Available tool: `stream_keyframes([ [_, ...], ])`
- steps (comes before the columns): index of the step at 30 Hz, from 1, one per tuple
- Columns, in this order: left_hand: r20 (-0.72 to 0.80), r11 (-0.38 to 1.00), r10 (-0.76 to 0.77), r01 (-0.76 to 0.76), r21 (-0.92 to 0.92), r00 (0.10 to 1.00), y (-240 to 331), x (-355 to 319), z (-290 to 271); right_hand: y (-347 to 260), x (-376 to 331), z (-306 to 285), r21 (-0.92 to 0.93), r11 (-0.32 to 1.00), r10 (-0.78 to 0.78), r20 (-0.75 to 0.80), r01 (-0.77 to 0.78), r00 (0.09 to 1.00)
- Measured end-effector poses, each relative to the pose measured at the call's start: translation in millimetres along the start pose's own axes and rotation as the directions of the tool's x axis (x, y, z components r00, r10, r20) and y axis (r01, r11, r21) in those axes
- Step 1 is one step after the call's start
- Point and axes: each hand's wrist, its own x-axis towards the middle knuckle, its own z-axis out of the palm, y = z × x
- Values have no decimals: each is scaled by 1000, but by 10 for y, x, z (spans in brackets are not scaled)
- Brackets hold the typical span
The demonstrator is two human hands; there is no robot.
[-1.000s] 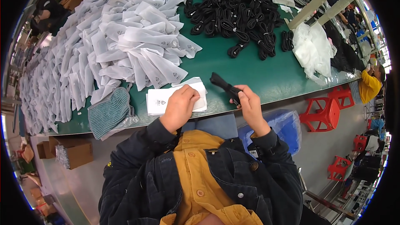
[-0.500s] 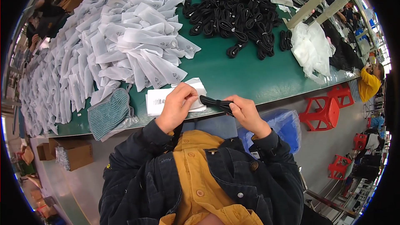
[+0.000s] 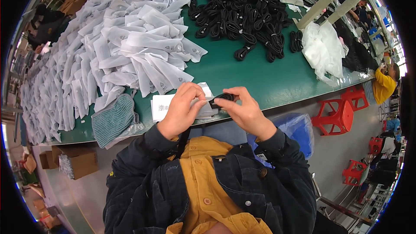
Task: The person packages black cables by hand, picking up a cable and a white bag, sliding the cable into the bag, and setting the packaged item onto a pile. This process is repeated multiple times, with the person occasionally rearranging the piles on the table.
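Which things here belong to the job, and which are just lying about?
Apparently part of it:
black coiled cable bundle, in right hand
flat white sleeves, at left hand
heaped black coiled cables
heaped translucent white sleeves

Apparently lying about:
ribbed teal cloth
red plastic stools
blue plastic bin
brown cardboard box

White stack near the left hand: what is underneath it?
The white stack sits on the green table, visible beyond it. The table directly beneath is covered, and the left hand hides the stack's middle.

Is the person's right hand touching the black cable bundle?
Touching. The head view shows the right hand with the black cable bundle held between its thumb and fingers.
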Motion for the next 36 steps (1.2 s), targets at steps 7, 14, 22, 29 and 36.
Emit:
stream_keyframes([
  [7, -7, 909, -186, 169, -381, 982, 23, 151, -161, -176, 269, 193, 488, 849, 280, -90, -203, 956],
  [14, 30, 728, -269, 223, -648, 963, 34, 354, -371, -7, 619, 68, 382, 921, 115, -88, -73, 989],
  [22, -105, 589, -394, 164, -791, 913, -140, 510, -839, 406, 731, -12, 248, 943, 263, -153, -221, 952],
  [29, -225, 678, -293, 36, -734, 929, -294, 684, -1125, 1085, 419, -32, -541, 715, 504, -41, -443, 863],
  [36, -707, 933, 155, 134, 335, 690, -493, 730, -1589, 990, 76, 1, -461, 780, 435, -86, -423, 896],
])
